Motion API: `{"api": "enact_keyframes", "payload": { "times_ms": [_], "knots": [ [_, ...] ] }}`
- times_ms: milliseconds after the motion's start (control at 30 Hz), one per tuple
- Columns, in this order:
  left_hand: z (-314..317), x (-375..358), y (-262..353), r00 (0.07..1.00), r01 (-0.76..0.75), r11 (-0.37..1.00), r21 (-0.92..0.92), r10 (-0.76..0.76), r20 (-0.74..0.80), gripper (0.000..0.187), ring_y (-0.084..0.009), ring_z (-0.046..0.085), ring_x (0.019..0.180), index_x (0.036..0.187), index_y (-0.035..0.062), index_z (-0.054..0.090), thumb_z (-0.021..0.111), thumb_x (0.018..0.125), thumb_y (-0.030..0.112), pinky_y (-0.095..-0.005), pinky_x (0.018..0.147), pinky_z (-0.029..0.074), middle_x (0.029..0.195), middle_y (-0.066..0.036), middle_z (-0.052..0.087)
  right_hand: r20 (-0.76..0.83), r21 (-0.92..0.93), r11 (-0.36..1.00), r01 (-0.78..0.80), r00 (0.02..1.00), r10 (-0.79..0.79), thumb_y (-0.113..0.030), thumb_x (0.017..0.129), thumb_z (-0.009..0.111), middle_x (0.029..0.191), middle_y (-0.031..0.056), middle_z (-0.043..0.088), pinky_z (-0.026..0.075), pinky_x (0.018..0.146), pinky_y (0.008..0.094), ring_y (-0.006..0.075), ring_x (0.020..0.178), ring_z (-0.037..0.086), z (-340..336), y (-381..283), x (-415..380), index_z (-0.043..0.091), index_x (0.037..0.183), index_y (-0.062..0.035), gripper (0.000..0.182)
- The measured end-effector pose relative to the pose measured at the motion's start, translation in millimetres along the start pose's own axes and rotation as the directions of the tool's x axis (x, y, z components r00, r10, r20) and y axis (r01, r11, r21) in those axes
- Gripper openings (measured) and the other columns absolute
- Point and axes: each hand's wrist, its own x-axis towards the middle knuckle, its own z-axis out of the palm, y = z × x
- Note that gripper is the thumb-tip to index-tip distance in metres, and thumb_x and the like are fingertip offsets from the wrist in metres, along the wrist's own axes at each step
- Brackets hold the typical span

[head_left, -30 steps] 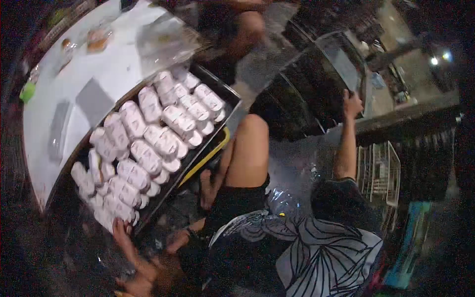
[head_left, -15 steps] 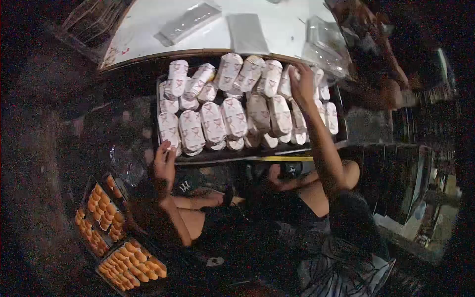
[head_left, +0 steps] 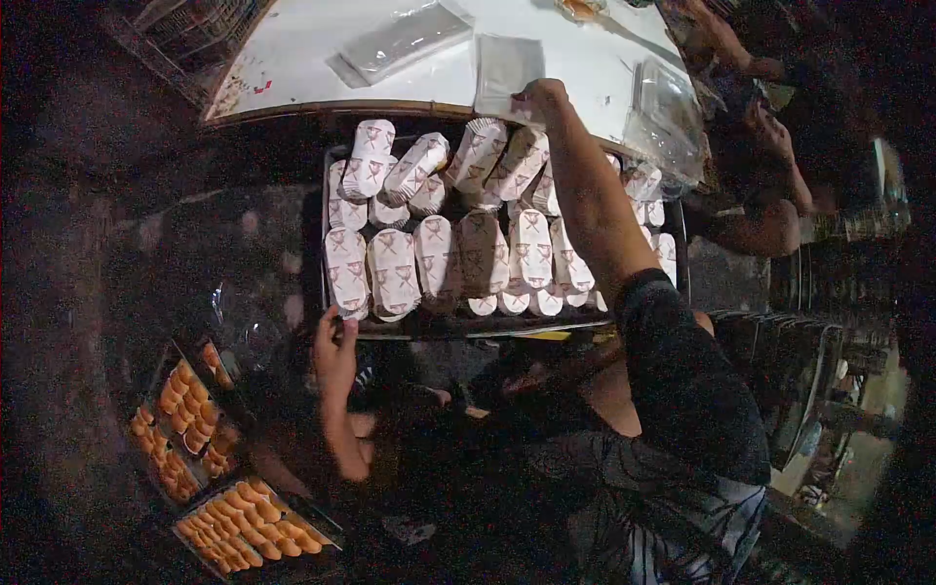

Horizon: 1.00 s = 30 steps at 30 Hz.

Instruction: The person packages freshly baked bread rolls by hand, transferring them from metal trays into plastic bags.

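Observation:
A dark tray [head_left: 468,330] holds rows of small breads in white printed paper cups [head_left: 395,273], some lying over others. My left hand [head_left: 336,359] is at its near left corner, thumb and forefinger apart, fingertips right at the rim beside the end cup. Reaching across the tray, my right hand [head_left: 546,96] has its fingers closed at the edge of a stack of clear plastic bags [head_left: 509,66] on the white table [head_left: 302,58]. My right forearm hides part of the cups on the right.
A larger clear plastic packet [head_left: 405,44] lies on the table, and more clear plastic [head_left: 665,107] is at its right end. Trays of golden buns [head_left: 249,526] stand low at left. Another person's arm [head_left: 775,136] shows at right, near dark racks [head_left: 795,361].
My right hand has moved from the cups at the tray's far right up and left to the plastic bags. My left hand has dropped slightly from the corner cup to the rim.

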Motion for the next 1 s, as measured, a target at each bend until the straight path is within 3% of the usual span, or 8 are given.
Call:
{"api": "enact_keyframes", "payload": {
  "times_ms": [300,333,500,600,667,767,900,1000],
  "knots": [
    [33,-4,7,0.99,-0.117,0.993,-0.011,0.116,-0.081,0.039,-0.0225,0.048,0.099,0.113,0.0011,0.043,0.055,0.08,0.018,-0.0333,0.081,0.039,0.108,-0.013,0.047,0.029,0.25,0.967,-0.049,0.999,0.043,-0.031,0.056,0.072,0.091,0.0103,0.061,0.046,0.076,0.032,0.0186,0.085,0.059,-8,-29,-48,0.063,0.083,-0.0055,0.037],
    [41,-11,12,0.974,-0.185,0.981,0.053,0.19,-0.123,0.039,-0.0227,0.046,0.101,0.113,0.0009,0.042,0.056,0.079,0.015,-0.0338,0.082,0.038,0.11,-0.013,0.047,-0.212,0.587,0.591,0.554,0.809,-0.549,-0.021,0.062,0.067,0.082,0.0116,0.061,0.047,0.07,0.0324,0.0212,0.077,0.059,0,-18,-49,0.061,0.076,-0.0005,0.026],
    [126,-31,58,0.754,-0.652,0.659,0.373,0.611,0.238,0.043,-0.0316,0.037,0.11,0.108,0.003,0.047,0.063,0.069,0.014,-0.0427,0.093,0.029,0.117,-0.014,0.04,-0.335,0.612,0.7,0.369,0.922,-0.194,-0.022,0.063,0.069,0.064,0.0128,0.058,0.044,0.052,0.0317,0.017,0.056,0.054,-40,-4,-120,0.058,0.068,0.0016,0.027],
    [188,-15,64,0.472,-0.854,0.259,0.451,0.75,0.463,0.049,-0.0311,0.033,0.114,0.109,0.0036,0.046,0.06,0.069,0.027,-0.0455,0.094,0.028,0.118,-0.015,0.041,-0.293,0.949,0.03,0.314,0.914,-0.281,-0.012,0.068,0.065,0.08,0.0076,0.057,0.043,0.061,0.032,0.0168,0.071,0.053,-59,31,-249,0.054,0.087,0.0026,0.027],
    [216,20,58,0.607,-0.535,0.544,0.647,-0.286,0.742,0.045,-0.03,0.033,0.115,0.113,0.0076,0.044,0.056,0.074,0.026,-0.0488,0.096,0.022,0.122,-0.015,0.038,0.121,0.986,0.131,-0.102,0.981,-0.15,-0.005,0.07,0.058,0.087,0.0103,0.052,0.044,0.076,0.0353,0.0217,0.082,0.053,-57,59,-331,0.045,0.101,0.0043,0.034],
    [211,51,-34,0.817,-0.335,0.911,-0.241,0.408,0.407,0.04,-0.0296,0.037,0.112,0.111,0.0043,0.046,0.054,0.073,0.017,-0.0483,0.096,0.022,0.12,-0.016,0.039,0.256,0.878,0.45,-0.161,0.953,-0.16,-0.019,0.071,0.063,0.087,0.0102,0.055,0.045,0.074,0.0341,0.019,0.079,0.053,-16,83,-392,0.045,0.1,0.0056,0.042],
    [176,55,58,0.527,-0.848,0.444,0.291,0.765,0.369,0.039,-0.0301,0.034,0.114,0.111,0.0022,0.046,0.051,0.073,0.011,-0.048,0.097,0.02,0.122,-0.016,0.038,0.208,0.852,0.522,-0.044,0.943,-0.26,-0.025,0.072,0.061,0.076,0.0092,0.059,0.045,0.068,0.0286,0.0163,0.076,0.056,87,117,-398,0.058,0.083,0.003,0.03],
    [194,43,47,0.651,-0.668,0.027,0.744,0.507,0.566,0.043,-0.0322,0.027,0.118,0.115,0.002,0.043,0.049,0.073,0.008,-0.0493,0.098,0.018,0.125,-0.018,0.034,0.133,0.882,0.469,-0.037,0.976,-0.171,-0.03,0.071,0.06,0.071,0.0041,0.055,0.041,0.057,0.0291,0.0123,0.065,0.05,80,148,-388,0.057,0.085,0.0023,0.035]
  ]
}}
